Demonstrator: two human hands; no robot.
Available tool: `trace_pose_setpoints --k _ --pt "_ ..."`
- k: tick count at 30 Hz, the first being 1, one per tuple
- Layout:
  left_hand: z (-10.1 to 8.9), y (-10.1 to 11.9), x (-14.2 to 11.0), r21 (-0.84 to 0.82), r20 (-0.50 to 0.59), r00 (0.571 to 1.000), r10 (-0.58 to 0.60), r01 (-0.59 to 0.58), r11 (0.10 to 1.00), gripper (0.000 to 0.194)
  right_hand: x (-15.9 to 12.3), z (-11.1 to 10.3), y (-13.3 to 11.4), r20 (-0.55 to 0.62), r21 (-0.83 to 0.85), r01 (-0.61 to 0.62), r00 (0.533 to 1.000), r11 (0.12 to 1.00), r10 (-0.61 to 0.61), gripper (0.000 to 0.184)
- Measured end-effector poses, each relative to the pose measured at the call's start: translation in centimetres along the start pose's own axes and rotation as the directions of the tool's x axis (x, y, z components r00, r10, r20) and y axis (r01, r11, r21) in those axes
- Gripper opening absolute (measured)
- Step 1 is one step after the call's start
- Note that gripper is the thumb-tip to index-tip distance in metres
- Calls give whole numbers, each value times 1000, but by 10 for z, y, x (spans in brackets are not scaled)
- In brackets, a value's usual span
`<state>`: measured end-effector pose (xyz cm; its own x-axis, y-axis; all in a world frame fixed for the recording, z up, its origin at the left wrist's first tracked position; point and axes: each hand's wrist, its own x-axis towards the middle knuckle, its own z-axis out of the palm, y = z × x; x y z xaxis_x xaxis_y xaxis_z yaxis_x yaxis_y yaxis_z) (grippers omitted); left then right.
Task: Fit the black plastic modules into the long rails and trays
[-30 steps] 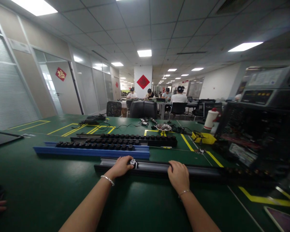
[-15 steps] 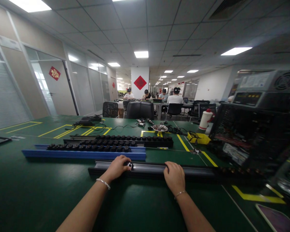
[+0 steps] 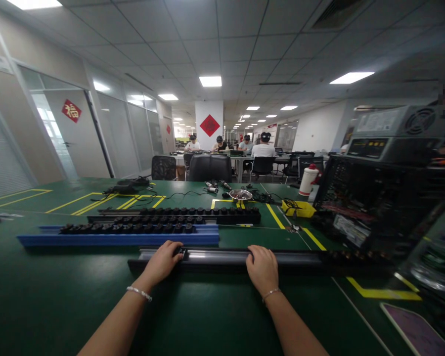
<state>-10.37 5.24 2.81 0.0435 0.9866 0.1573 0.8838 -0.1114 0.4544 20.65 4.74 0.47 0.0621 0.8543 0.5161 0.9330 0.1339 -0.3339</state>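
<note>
A long dark track rail point(image 3: 217, 258) lies crosswise on the green table in front of me. Near its left end, my left hand point(image 3: 163, 260) pinches a small black part with a light edge point(image 3: 182, 252) that sits in the rail's channel; the fingers hide much of it. My right hand point(image 3: 263, 269) is curled over the rail right of the middle, fingertips on its far edge. Farther right, several small dark parts with brassy spots point(image 3: 358, 256) sit in line at the rail's right end.
Behind the rail lie a blue rail point(image 3: 122, 239) and a black rail point(image 3: 241, 217), with rows of black parts. A metal dish point(image 3: 240, 195), yellow tray point(image 3: 299, 208) and white bottle point(image 3: 309, 180) stand beyond. Computer hardware point(image 3: 356, 198) fills the right; a phone-like slab point(image 3: 411, 326) lies nearer.
My left hand and the small part have shifted left along the rail. My right hand stays at about the same spot on it. The camera view has turned slightly right.
</note>
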Motion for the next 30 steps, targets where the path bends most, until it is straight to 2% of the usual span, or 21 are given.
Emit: trace_pose_setpoints --k 7,18,24,30 --pt "-2 -18 -9 98 -123 987 -98 111 989 37 0 -1 0 18 -11 3 1000 1000 -3 34" --pt "-9 -51 -12 252 -204 963 -178 228 941 42 0 -3 0 50 -14 -5 999 1000 6 37" --pt "-21 -69 -12 266 -225 940 -257 313 912 43 0 -1 1 39 -16 0 999 1000 0 36" --pt "-27 -90 -9 210 -257 927 -275 331 920 45 1 -2 1 40 -13 0 999 1000 1 36"
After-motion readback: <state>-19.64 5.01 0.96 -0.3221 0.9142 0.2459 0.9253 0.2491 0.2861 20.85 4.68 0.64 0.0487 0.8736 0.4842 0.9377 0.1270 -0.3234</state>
